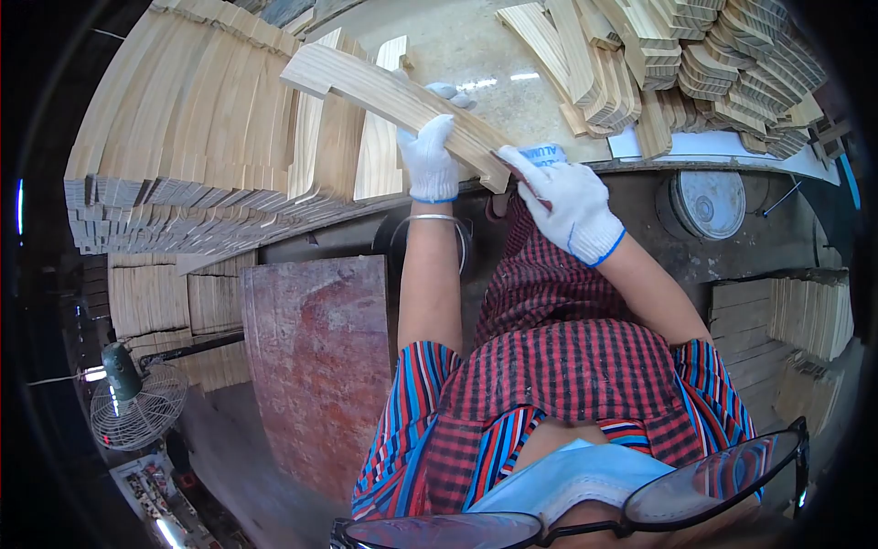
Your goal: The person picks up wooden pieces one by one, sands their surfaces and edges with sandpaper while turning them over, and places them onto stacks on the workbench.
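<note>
My left hand (430, 163), in a white knit glove, grips a long flat wooden piece (393, 96) with a notched far end. Some of its fingers show beyond the far side of the wood. The piece slants over the worktable (448, 41) from upper left to lower right. My right hand (569, 206), also gloved, is closed on a folded sheet of sandpaper (545, 154) with blue lettering on its white back. Its brown face meets the near end of the wood. The fingertips under the sheet are partly hidden.
Stacked wooden pieces (192, 101) fill the table's left; more curved pieces (622, 82) are piled right. Below are a reddish board (320, 366), a fan (137, 403) and a lidded bucket (709, 203). Further wood stacks (809, 316) stand right of my body.
</note>
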Demonstrator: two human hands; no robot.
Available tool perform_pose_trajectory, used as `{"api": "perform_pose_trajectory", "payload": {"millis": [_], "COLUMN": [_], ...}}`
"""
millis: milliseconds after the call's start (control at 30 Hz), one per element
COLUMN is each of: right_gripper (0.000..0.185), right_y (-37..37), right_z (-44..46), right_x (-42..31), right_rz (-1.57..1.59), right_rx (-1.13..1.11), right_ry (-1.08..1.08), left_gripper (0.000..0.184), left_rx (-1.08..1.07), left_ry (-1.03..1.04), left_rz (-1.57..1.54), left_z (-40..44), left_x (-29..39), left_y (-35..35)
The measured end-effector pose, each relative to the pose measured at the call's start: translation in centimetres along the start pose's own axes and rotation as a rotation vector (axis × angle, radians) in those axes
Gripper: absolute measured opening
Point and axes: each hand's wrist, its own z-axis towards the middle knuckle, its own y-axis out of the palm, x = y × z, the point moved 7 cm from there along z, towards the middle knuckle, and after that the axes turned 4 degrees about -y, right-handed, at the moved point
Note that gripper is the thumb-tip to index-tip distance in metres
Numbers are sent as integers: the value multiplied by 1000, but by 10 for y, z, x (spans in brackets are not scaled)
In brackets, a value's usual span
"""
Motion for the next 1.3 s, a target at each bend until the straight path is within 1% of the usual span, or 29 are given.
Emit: {"api": "perform_pose_trajectory", "payload": {"millis": [33,67,100,133,167,233,267,300,333,367,400,433,500,533,567,633,667,700,767,900,933,967,1033,1133,1167,1233,1300], "right_gripper": [53,54,54,53,53,55,59,59,59,60,60,60,61,61,61,62,59,59,56,53,52,52,50,50,50,51,52], "right_y": [3,4,5,22,32,48,55,49,48,47,42,44,28,42,45,44,44,39,32,32,41,44,38,29,26,30,41], "right_z": [4,7,9,12,9,1,-6,-8,-11,-13,-9,-7,5,9,8,0,-4,-3,-3,13,14,11,-2,-4,-4,5,10], "right_x": [-4,-11,-17,-15,-13,-14,-7,-6,-1,3,5,2,-20,-19,-18,-18,-15,-12,-6,-13,-16,-13,-6,3,3,-6,-13], "right_rz": [2,-5,-10,-81,-78,-124,-90,-93,-116,-136,-137,-136,-93,-108,-109,-165,-159,-165,-62,-41,-92,-98,-81,-68,-65,-13,-82], "right_rx": [-5,46,97,-88,-91,-83,-188,-188,-294,-399,-437,-444,-137,-314,-309,-175,-160,-157,-252,-179,-378,-373,-153,-167,-156,-202,-235], "right_ry": [-3,-60,-113,-70,-71,-123,-66,-73,-49,-18,51,54,-103,-64,-68,-138,-137,-144,-105,-80,-25,-30,-109,-108,-96,-48,-71], "left_gripper": [72,72,61,50,50,60,60,66,73,73,77,81,84,86,86,84,84,84,84,84,84,84,85,86,86,86,85], "left_rx": [11,20,34,42,45,88,89,106,119,117,126,140,151,155,152,135,139,148,161,156,159,156,160,170,169,179,171], "left_ry": [-4,-4,-10,-13,-14,-28,-23,-31,-39,-39,-41,-47,-69,-74,-68,-60,-57,-58,-58,-70,-70,-62,-54,-58,-67,-64,-67], "left_rz": [-10,-9,-48,-87,-85,-97,-97,-123,-148,-151,-158,-164,-182,-198,-197,-125,-128,-125,-124,-104,-118,-121,-94,-85,-84,-138,-108], "left_z": [-2,-3,-5,-4,-5,-8,-6,-6,-5,-4,-4,-5,-9,-8,-5,-8,-9,-8,-7,-7,-6,-5,-8,-7,-6,-7,-7], "left_x": [1,1,1,1,1,-1,-1,-2,-4,-5,-6,-7,-11,-10,-9,-11,-12,-11,-11,-15,-13,-10,-10,-11,-12,-14,-12], "left_y": [-2,-4,-6,-7,-8,-14,-17,-20,-23,-25,-24,-25,-24,-24,-24,-27,-29,-30,-32,-31,-30,-29,-31,-32,-32,-34,-32]}}
